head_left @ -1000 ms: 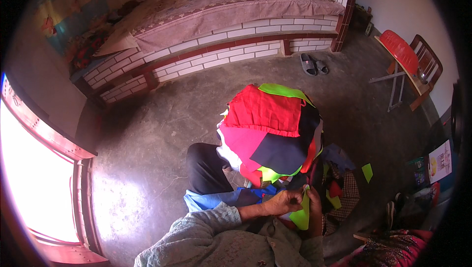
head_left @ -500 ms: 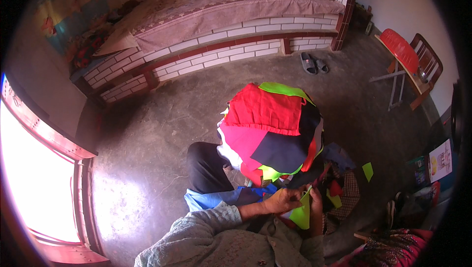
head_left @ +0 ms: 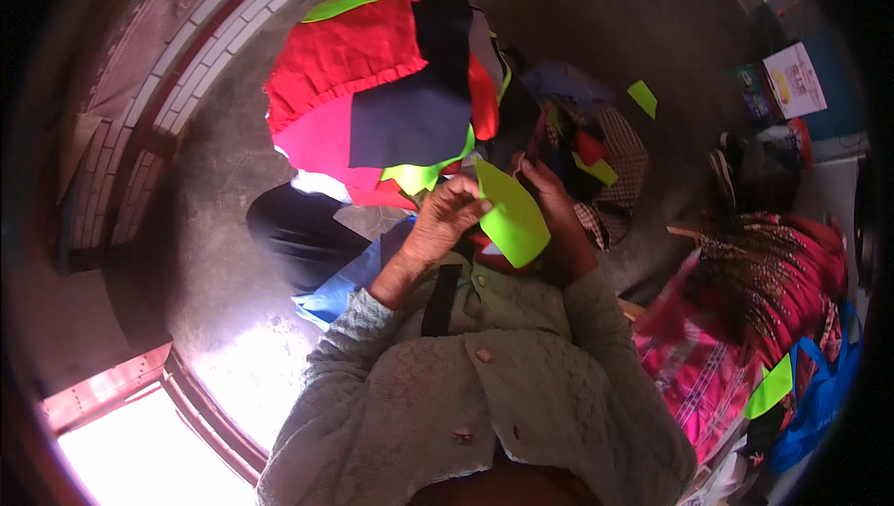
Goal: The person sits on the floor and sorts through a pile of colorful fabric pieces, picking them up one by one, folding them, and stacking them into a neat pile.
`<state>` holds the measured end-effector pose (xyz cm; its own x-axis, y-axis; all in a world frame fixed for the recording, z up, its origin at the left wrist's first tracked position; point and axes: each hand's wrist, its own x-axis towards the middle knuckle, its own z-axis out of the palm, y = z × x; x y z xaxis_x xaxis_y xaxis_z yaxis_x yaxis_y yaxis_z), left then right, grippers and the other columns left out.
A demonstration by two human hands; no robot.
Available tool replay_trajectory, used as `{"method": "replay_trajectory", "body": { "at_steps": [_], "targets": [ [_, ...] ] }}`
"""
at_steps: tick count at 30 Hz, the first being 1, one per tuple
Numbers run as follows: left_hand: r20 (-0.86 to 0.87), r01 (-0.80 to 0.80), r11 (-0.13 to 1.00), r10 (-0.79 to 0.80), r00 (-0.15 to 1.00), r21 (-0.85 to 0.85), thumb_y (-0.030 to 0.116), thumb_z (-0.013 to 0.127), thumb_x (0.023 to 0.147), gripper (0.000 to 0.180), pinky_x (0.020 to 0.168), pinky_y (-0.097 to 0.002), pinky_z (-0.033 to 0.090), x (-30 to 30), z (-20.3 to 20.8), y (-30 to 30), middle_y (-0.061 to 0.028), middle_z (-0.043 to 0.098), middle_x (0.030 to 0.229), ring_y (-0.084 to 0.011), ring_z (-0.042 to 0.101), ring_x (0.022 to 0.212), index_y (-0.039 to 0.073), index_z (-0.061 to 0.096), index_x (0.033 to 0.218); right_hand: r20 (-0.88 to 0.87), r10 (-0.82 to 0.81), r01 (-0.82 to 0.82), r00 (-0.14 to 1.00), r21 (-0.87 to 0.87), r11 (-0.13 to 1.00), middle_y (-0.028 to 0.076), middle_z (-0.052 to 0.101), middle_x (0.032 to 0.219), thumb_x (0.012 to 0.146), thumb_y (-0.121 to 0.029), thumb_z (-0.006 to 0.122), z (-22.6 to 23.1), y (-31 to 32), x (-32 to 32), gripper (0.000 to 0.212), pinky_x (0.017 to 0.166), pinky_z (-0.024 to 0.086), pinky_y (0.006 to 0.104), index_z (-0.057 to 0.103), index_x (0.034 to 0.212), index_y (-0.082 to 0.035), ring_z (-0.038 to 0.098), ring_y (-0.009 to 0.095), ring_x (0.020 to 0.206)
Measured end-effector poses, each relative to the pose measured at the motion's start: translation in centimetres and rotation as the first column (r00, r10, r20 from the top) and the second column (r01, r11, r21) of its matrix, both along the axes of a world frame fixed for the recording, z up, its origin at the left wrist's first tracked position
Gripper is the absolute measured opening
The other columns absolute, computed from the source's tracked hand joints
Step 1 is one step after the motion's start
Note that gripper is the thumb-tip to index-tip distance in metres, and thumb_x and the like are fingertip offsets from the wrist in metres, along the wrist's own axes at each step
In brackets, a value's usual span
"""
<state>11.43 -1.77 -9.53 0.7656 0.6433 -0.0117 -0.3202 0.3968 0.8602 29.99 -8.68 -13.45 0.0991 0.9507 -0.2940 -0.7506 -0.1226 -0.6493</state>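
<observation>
My left hand (head_left: pixel 445 220) pinches the left edge of a neon yellow-green cloth piece (head_left: pixel 517 227) between thumb and fingers. On the cloth's other side, my right hand (head_left: pixel 549 191) has its fingers closed near the top edge, where a small whitish bit shows; whether it grips the cloth too is partly hidden. Just beyond my hands rises a rounded heap of cloth pieces, with a gathered red cloth (head_left: pixel 349 52), a dark navy cloth (head_left: pixel 410 124) and a pink cloth (head_left: pixel 317 143) on its surface. Neon green strips edge the heap.
Right of the heap, a checked cloth (head_left: pixel 624 148) and other scraps lie on the floor, with a neon green scrap (head_left: pixel 643 98) farther off. Pink patterned fabric (head_left: pixel 708 357) and a blue bag (head_left: pixel 824 404) are at the lower right. Dark shoes (head_left: pixel 722 175) stand beyond.
The view has tilted down and turned right. The green cloth now faces up more broadly between my hands, which remain close together at it.
</observation>
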Motion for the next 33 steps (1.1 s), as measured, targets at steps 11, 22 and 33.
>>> {"method": "replay_trajectory", "body": {
  "at_steps": [11, 22, 33],
  "targets": [
    [0.077, -0.082, 0.996, 0.085, 0.993, -0.041, 0.01, 0.054, 0.092, 0.013, 0.087, -0.025, 0.039, -0.2, 3.5, 1.7, -0.0005, 0.058, 0.1, -0.0086, 0.052, 0.094, 0.007, 0.049, 0.104, 0.085, -0.065, 0.067, 0.994, -0.017, 0.998, 0.001, 0.061, 0.091, 0.091, -0.028, 0.058, 3.3, 0.2, -1.8, 0.027, 0.069, 0.046, 0.0252, 0.056, 0.105, -0.006, 0.058, 0.011, 0.079],
    [0.025, -0.081, 0.874, 0.079, 0.997, 0.479, 0.015, 0.052, 0.095, 0.012, 0.076, -0.0223, 0.041, 5.2, 12.3, 9.2, -0.0004, 0.056, 0.094, -0.0073, 0.052, 0.086, 0.006, 0.048, 0.101, -0.154, 0.045, -0.049, 0.987, -0.022, 0.999, 0.006, 0.05, 0.07, 0.09, -0.027, 0.058, 0.9, 0.3, -0.3, 0.02, 0.055, 0.042, 0.0309, 0.05, 0.098, -0.009, 0.047, 0.015, 0.057],
    [-0.408, -0.244, 0.934, 0.337, 0.849, 0.262, 0.014, 0.059, 0.087, 0.042, 0.06, -0.0347, 0.057, 7.0, 9.7, 22.8, -0.0165, 0.055, 0.109, -0.0263, 0.065, 0.084, 0.002, 0.037, 0.12, -0.249, 0.157, -0.144, 0.956, 0.071, 0.987, 0.005, 0.048, 0.066, 0.092, -0.026, 0.056, 0.1, 0.7, 0.5, 0.018, 0.055, 0.038, 0.0283, 0.051, 0.101, -0.011, 0.044, 0.012, 0.056]
  ]
}}
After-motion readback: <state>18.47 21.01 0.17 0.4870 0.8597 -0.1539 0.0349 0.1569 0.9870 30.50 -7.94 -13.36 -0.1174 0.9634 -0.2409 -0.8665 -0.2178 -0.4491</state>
